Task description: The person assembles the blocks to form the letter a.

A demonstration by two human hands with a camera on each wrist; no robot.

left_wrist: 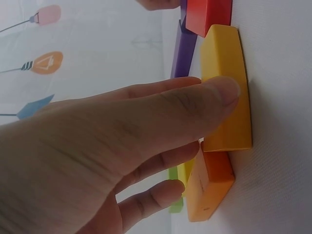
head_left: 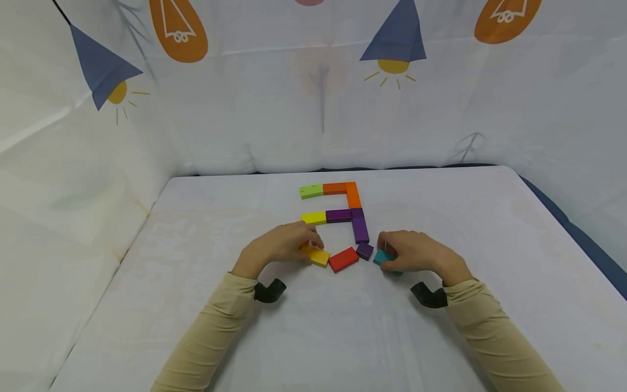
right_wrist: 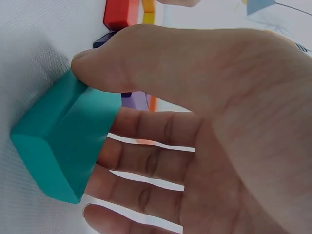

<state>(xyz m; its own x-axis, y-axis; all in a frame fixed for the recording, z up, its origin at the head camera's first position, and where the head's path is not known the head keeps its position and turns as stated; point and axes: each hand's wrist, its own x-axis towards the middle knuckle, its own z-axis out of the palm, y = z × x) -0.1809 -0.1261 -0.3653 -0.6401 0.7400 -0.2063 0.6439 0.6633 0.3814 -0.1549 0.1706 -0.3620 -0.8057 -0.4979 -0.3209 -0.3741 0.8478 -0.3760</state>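
Note:
My left hand point(head_left: 276, 246) pinches a golden-yellow block point(left_wrist: 226, 124) between thumb and index finger; the block lies on the table. An orange block point(left_wrist: 210, 187) sits against its near end in the left wrist view, close to the other fingers. On the right, my right hand point(head_left: 416, 253) holds a teal block point(right_wrist: 73, 134), thumb on one face and fingertips along the opposite side. Between the hands lie a red block point(head_left: 344, 259), by the golden-yellow one, and a small dark purple block point(head_left: 364, 251), close to the teal one.
Beyond the hands, a line of blocks runs on: purple blocks point(head_left: 360, 227), orange blocks point(head_left: 353, 195), a lime green block point(head_left: 311, 191) and a yellow block point(head_left: 314, 218). The white-covered table point(head_left: 323, 337) ends at a white curtain point(head_left: 274, 120) printed with lamps.

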